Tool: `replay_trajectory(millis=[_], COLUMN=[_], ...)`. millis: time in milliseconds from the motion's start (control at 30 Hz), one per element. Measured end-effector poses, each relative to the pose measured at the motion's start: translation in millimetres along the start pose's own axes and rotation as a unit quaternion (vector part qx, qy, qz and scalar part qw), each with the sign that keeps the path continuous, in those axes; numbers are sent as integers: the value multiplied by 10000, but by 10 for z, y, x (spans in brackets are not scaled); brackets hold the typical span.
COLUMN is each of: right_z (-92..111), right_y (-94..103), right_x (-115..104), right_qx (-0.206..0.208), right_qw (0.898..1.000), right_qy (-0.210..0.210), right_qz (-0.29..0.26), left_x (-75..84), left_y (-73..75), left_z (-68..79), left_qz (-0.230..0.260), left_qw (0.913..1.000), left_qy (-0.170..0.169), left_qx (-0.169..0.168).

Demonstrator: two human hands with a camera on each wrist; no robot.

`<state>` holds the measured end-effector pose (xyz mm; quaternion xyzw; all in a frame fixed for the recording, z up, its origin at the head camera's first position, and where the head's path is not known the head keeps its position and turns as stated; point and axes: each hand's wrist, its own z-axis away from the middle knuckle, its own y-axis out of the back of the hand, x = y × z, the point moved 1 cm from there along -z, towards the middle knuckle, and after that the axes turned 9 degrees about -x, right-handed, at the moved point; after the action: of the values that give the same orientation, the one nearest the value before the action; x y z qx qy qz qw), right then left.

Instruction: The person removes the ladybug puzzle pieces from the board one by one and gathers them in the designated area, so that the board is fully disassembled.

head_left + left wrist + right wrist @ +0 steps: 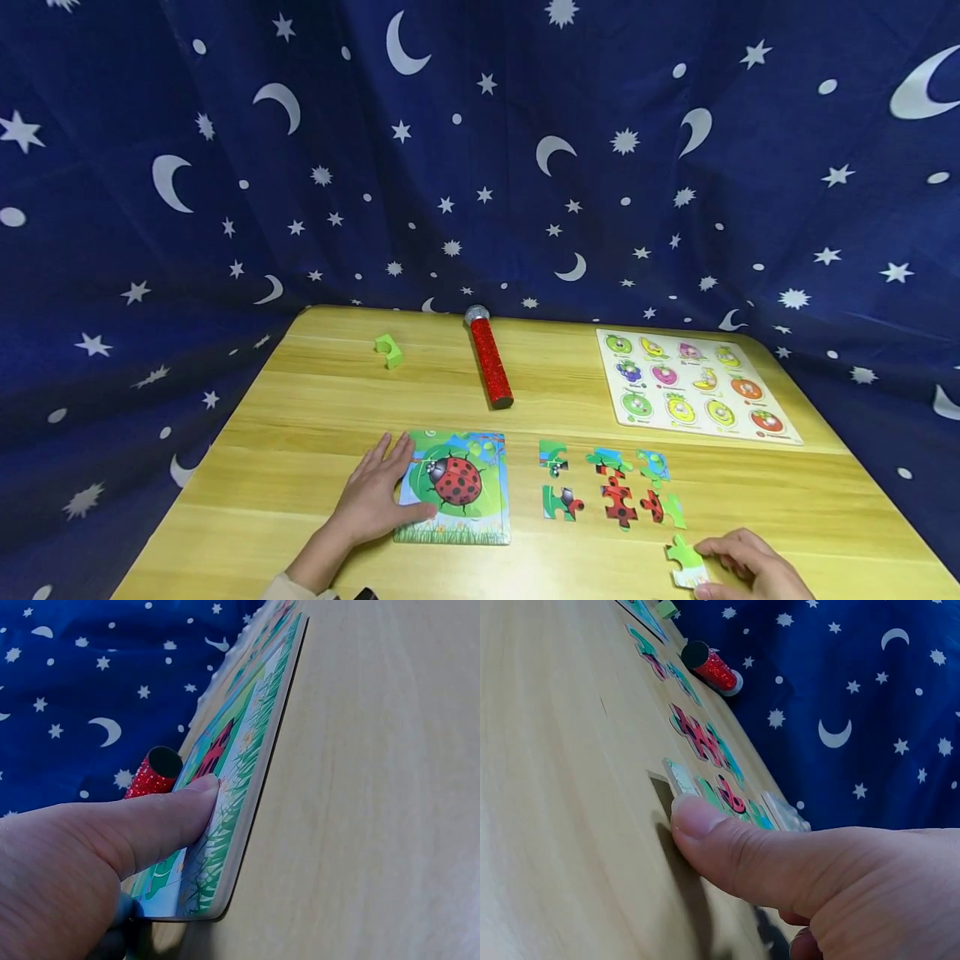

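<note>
My left hand point(378, 500) lies along the left edge of a square ladybug puzzle board point(491, 492), fingers straight. In the left wrist view its thumb point(165, 821) rests on the board's printed grass. Near the table's front right, my right hand point(753, 567) pinches a green-and-white puzzle piece point(688, 563) between thumb and fingers. The right wrist view shows this piece point(679, 778) tilted up, casting a shadow on the wood. Loose puzzle pieces lie in two rows between the hands, among them a red centre piece point(618, 502) and a green corner piece point(552, 455).
A red glittery toy microphone point(491, 362) lies behind the board. Farther left is a small green block point(390, 351). At the back right sits a fruit peg board point(682, 383). A dark blue curtain point(480, 150) hangs beyond the wooden table point(300, 433).
</note>
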<state>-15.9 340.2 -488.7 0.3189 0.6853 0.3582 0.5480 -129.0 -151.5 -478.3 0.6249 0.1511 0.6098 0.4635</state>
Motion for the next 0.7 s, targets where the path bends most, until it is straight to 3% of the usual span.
replay_trajectory(millis=[233,700], right_z=[31,47], right_y=[-2,14], right_x=[22,53], right_qx=[189,51], right_qw=[9997,9994], right_qy=[151,260], right_qz=[103,241], left_x=[0,-4], left_y=[-2,-6], left_z=[5,7], left_qz=[11,-18], left_qw=[10000,10000], left_qy=[17,8], left_qx=[-17,-3])
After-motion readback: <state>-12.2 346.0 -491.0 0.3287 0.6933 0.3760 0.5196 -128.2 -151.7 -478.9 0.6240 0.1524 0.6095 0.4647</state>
